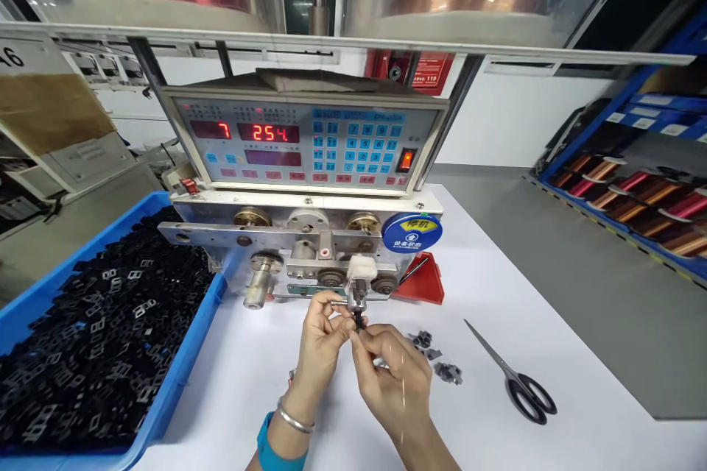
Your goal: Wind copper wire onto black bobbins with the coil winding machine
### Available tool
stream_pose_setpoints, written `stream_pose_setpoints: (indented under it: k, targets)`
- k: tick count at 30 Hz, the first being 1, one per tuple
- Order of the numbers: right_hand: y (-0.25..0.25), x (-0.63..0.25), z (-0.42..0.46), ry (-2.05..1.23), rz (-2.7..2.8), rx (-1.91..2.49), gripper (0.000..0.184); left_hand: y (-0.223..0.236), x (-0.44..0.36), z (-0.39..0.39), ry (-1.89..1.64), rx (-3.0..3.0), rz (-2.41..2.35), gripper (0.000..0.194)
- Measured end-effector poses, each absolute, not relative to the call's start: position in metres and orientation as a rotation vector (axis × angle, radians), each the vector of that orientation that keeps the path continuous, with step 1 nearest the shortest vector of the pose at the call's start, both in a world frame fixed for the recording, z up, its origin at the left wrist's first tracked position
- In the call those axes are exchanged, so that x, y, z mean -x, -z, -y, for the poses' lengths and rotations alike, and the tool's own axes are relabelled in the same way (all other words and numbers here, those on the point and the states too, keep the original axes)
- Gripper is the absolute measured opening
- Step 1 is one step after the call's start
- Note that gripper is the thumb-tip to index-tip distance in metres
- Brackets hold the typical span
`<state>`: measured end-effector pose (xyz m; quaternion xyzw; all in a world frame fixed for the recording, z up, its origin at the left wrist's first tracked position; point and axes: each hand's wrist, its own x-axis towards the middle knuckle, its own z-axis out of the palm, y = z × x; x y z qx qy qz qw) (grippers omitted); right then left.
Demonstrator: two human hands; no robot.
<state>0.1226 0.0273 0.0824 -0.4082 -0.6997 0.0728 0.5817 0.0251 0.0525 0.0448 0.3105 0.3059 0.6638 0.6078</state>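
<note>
A coil winding machine (pixel 309 235) stands in front of me, its display lit with 7 and 254. From its lower front a spindle head (pixel 358 287) with a white-wrapped top sticks out toward me. A small black plastic part (pixel 358 319) sits at the end of that head. My left hand (pixel 323 335) pinches this part from the left between thumb and fingers. My right hand (pixel 393 375) is closed just below and to the right, thumb and forefinger pressed together beside the part. What lies between those right fingertips is hidden.
At the left, a blue bin (pixel 193 342) holds a heap of black plastic pieces. Scissors (pixel 513 375) lie at the right, and small dark pieces (pixel 447 372) lie nearer my right hand. A red tray (pixel 428 283) stands behind them. Wire spools (pixel 641 199) fill the shelf at far right.
</note>
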Motion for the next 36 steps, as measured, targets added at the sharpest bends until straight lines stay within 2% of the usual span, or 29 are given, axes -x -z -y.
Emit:
stream_pose_setpoints:
  k: [2,5,8,11,13,15,17,19,23,26,32,36]
  targets:
    - [-0.077,-0.131,-0.033,-0.238,1.607,0.916,0.017,-0.046,-0.025,-0.053,-1.551,-0.726,-0.730,0.044]
    - [-0.075,-0.159,-0.048,-0.656,1.708,0.889,0.010,-0.048,-0.022,-0.052,-1.561,-0.750,-0.786,0.048]
    - [-0.093,-0.188,-0.059,-1.086,1.365,1.006,0.022,-0.049,-0.020,-0.048,-1.546,-0.783,-0.854,0.050]
    - [-0.118,-0.194,-0.053,-1.509,0.877,0.944,0.038,-0.048,-0.019,-0.043,-1.563,-0.766,-0.903,0.044]
    - [-0.130,-0.186,-0.042,-1.891,0.820,0.809,0.049,-0.049,-0.019,-0.039,-1.569,-0.747,-0.930,0.040]
    - [-0.133,-0.175,-0.032,-2.111,0.829,0.700,0.052,-0.051,-0.018,-0.035,-1.554,-0.731,-0.957,0.041]
    - [-0.127,-0.167,-0.026,-2.062,0.772,0.650,0.042,-0.052,-0.017,-0.033,-1.540,-0.718,-0.988,0.042]
    - [-0.115,-0.162,-0.026,-1.840,0.699,0.653,0.032,-0.053,-0.015,-0.031,-1.508,-0.716,-1.021,0.042]
    - [-0.090,-0.156,-0.035,-1.368,0.920,0.796,0.042,-0.053,-0.014,-0.029,-1.467,-0.718,-1.086,0.043]
    - [-0.075,-0.146,-0.043,-1.160,1.150,0.917,0.040,-0.054,-0.015,-0.030,-1.469,-0.747,-1.148,0.044]
    - [-0.040,-0.110,-0.052,-1.360,1.287,0.953,0.029,-0.049,-0.010,-0.039,-1.484,-0.896,-1.293,0.040]
    - [-0.029,-0.108,-0.057,-1.208,1.380,1.017,0.028,-0.048,-0.004,-0.044,-1.523,-1.096,-1.347,0.038]
